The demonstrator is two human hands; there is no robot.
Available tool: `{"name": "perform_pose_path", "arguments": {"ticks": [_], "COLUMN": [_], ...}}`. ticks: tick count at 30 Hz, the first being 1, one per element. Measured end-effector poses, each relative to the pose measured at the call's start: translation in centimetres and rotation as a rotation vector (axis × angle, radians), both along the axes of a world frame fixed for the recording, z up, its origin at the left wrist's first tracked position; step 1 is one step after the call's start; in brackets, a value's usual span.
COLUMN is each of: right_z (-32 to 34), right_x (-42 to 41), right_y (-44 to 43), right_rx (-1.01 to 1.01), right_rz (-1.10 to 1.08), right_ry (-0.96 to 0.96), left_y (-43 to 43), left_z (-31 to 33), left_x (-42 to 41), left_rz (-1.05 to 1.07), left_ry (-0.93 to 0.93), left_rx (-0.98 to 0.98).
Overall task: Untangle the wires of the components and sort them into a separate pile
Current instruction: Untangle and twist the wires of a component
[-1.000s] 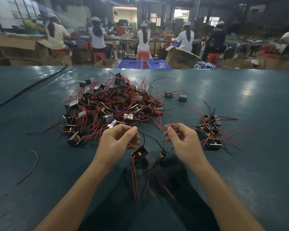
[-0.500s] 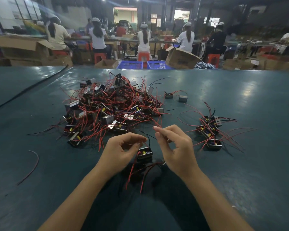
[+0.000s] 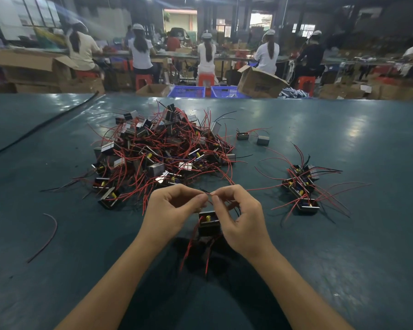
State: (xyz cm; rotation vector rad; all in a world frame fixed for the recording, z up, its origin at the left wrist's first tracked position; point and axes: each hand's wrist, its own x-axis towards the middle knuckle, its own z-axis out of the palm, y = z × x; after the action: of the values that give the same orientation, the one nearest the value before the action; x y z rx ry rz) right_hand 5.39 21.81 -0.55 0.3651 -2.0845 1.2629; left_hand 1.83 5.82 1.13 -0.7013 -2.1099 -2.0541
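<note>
1. Head view showed a wide teal table (image 3: 343,246) with a glossy sheen. A black cable (image 3: 45,122) ran slantwise over its far left part.
2. Beyond the table's far edge people sat on red stools (image 3: 206,79) at long benches, their backs to me. Cardboard boxes (image 3: 258,82) and 2 blue crates (image 3: 188,91) stood behind them.
3. A big tangled pile (image 3: 162,153) of components with red and black wires lay ahead of me, left of centre. A small sorted pile (image 3: 303,186) lay well apart on the right.
4. 2 stray components (image 3: 242,135) sat just right of the big pile's far side. 1 loose wire (image 3: 47,236) curved on the table to my left.
5. Both my bare forearms reached forward from the bottom edge and converged, so the hands met near the big pile's near edge.
6. My left hand (image 3: 169,215) was curled, with thumb and forefinger pinching a thin red wire (image 3: 209,195); the other fingers were bent under.
7. My right hand (image 3: 243,222) was curled the same way and pinched the wire just beside the left fingertips, almost touching them.
8. 1 component (image 3: 209,222) sat just below the fingertips, between my 2 hands, with red wires trailing toward me. I could not tell whether it touched the table.
</note>
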Motion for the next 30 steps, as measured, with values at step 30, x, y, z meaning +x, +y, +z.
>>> {"name": "perform_pose_path", "arguments": {"ticks": [30], "right_z": [-0.36], "right_x": [0.08], "right_y": [-0.45], "right_rx": [-0.039], "right_rz": [0.039], "right_ry": [-0.079], "left_y": [-0.68], "left_z": [-0.37], "left_x": [-0.11], "left_rz": [0.037], "left_ry": [0.228], "left_rx": [-0.142]}}
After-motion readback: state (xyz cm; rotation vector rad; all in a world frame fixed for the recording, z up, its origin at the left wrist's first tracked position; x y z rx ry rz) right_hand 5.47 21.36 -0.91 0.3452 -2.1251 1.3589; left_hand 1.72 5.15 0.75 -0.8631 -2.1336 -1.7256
